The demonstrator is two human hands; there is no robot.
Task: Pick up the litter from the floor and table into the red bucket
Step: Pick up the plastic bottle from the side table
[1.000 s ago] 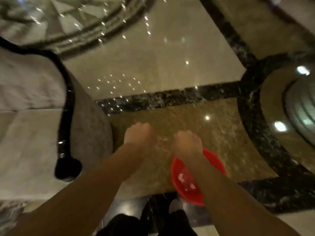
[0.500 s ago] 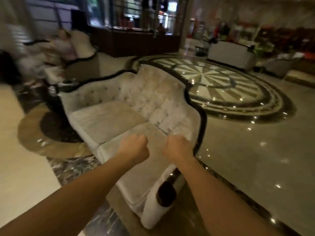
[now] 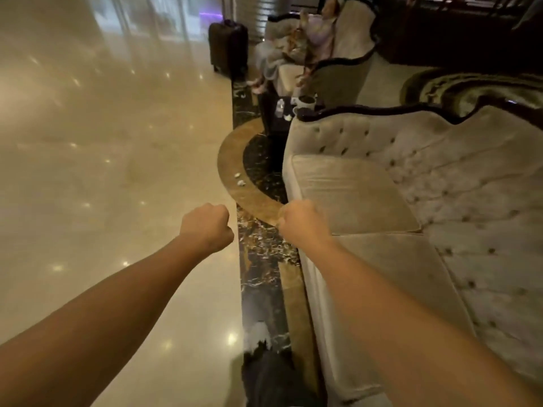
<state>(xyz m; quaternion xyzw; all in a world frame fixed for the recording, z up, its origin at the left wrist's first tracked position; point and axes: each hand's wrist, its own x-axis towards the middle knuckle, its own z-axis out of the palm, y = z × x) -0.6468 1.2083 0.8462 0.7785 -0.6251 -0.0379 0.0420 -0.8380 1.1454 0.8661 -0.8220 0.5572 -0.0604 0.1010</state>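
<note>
My left hand [image 3: 207, 226] and my right hand [image 3: 302, 223] are both held out in front of me as closed fists, with nothing visible in them. Two small white crumpled bits of litter [image 3: 239, 179] lie on the tan curved floor band ahead, left of the sofa. More white scraps sit on a small dark table [image 3: 279, 118] beyond the sofa's arm, beside a bottle and a white cup [image 3: 305, 101]. The red bucket is out of view.
A beige tufted sofa [image 3: 411, 201] fills the right side. A second sofa [image 3: 332, 54] with a seated person stands farther back, next to a dark suitcase [image 3: 227, 45]. Polished cream floor [image 3: 102, 157] spreads to the left; a dark marble strip [image 3: 261, 259] runs between.
The view has swung from the floor with the red bucket up and around to the sofa's front side. Both fists have stayed closed and stretched out ahead.
</note>
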